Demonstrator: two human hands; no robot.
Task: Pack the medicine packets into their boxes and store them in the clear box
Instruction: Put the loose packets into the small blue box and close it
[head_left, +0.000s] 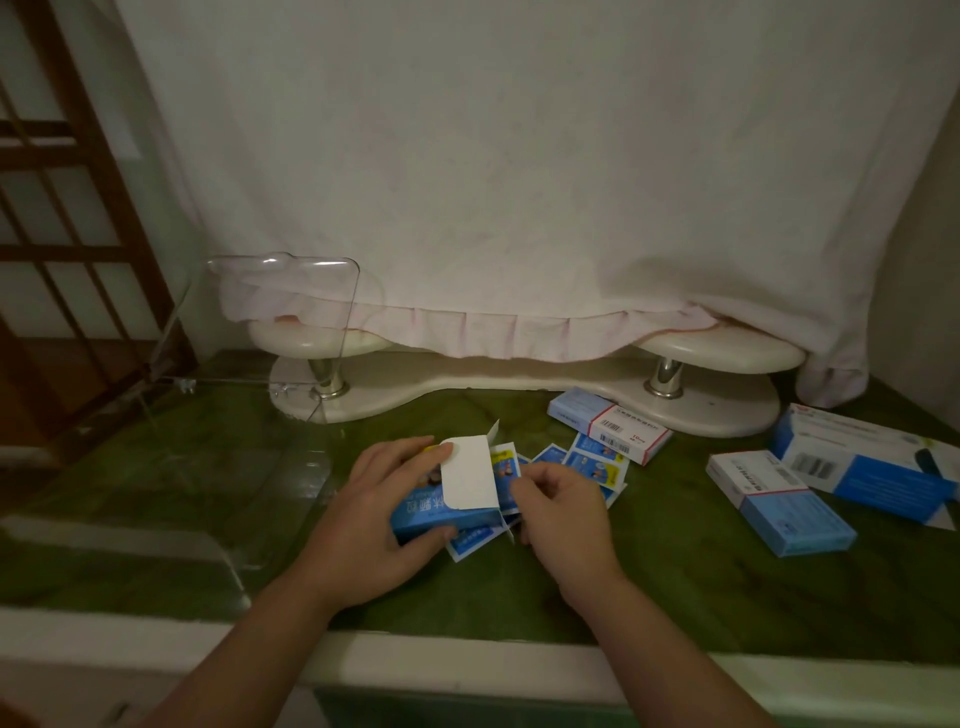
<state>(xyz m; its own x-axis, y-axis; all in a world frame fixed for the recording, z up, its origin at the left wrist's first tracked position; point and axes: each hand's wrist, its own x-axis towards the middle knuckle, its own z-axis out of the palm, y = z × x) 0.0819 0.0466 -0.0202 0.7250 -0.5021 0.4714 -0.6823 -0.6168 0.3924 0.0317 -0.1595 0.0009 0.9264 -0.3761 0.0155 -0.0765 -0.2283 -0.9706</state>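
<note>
Left hand (374, 514) grips the blue box (441, 512) across its body, thumb on the near side and fingers over the top. That steadies the mouth and leaves the white flap (467, 478) folded up out of the way. Right hand (566, 512) is curled, pinching packets (506, 470) at the open end, probably feeding them in. Hands sit close together over the green tabletop (675, 582). More packets lie loose just beyond. Clear box (340, 332) stands well left, lid up, ready for loading. Three other boxes (779, 501) lie to the right.
</note>
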